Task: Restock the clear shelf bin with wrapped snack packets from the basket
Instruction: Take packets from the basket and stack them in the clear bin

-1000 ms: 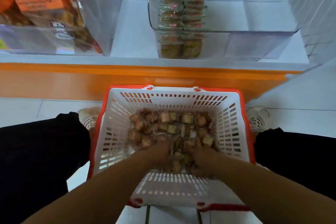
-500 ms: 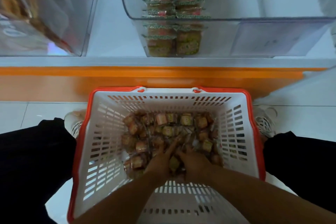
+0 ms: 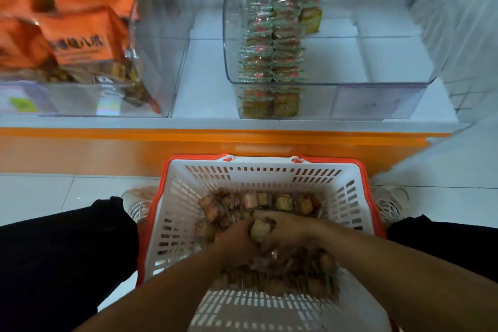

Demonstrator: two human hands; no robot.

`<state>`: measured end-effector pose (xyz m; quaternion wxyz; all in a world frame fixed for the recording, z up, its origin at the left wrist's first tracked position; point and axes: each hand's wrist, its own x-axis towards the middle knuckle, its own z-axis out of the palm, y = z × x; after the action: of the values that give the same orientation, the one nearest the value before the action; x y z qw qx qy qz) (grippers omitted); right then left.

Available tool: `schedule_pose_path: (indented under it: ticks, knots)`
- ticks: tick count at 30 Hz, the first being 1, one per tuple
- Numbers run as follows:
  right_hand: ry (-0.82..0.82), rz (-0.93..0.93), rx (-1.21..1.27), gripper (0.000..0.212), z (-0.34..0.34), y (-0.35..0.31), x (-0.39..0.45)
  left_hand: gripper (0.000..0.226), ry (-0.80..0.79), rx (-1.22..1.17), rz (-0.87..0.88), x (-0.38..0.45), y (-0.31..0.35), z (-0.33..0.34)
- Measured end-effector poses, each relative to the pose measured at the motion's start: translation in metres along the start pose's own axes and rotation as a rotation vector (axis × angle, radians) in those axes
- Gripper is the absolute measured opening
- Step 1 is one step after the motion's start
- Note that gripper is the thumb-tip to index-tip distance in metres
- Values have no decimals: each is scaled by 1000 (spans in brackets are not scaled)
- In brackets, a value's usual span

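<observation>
A white basket with a red rim (image 3: 172, 221) stands on the floor between my knees, holding several wrapped snack packets (image 3: 253, 201). My left hand (image 3: 237, 240) and my right hand (image 3: 288, 229) are pressed together inside it, fingers curled round a bunch of packets (image 3: 260, 229) lifted a little above the pile. The clear shelf bin (image 3: 377, 83) sits on the shelf above, with rows of stacked packets (image 3: 269, 43) along its left side.
A second clear bin (image 3: 161, 67) at the left holds orange snack bags (image 3: 80, 35). An orange shelf front (image 3: 107, 148) runs just behind the basket. My black-trousered knees flank the basket, and white shoes (image 3: 390, 202) rest on the tiled floor.
Both hands have closed round a bunch of packets and lifted it slightly off the pile. The view has tilted up, showing more of the shelf bins.
</observation>
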<state>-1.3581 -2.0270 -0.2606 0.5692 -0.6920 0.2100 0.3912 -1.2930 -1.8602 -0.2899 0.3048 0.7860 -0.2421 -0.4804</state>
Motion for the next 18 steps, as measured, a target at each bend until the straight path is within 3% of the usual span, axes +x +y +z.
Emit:
schedule_pose_path:
  ticks: [2, 5, 9, 13, 18]
  knots:
    - [18, -19, -28, 23, -4, -29, -21, 55, -54, 48, -5, -10, 20, -21]
    - [106, -87, -53, 21, -12, -64, -51, 31, -144, 40, -20, -31, 58, -57]
    - [46, -111, 28, 6, -23, -117, -111, 42, -315, -79, -31, -74, 119, -106]
    - [256, -361, -287, 20, -45, -175, -177, 57, -229, -164, 124, -110, 172, -153]
    - [351, -635, -126, 9, -75, -221, -232, 40, -103, -493, 309, -128, 221, -193]
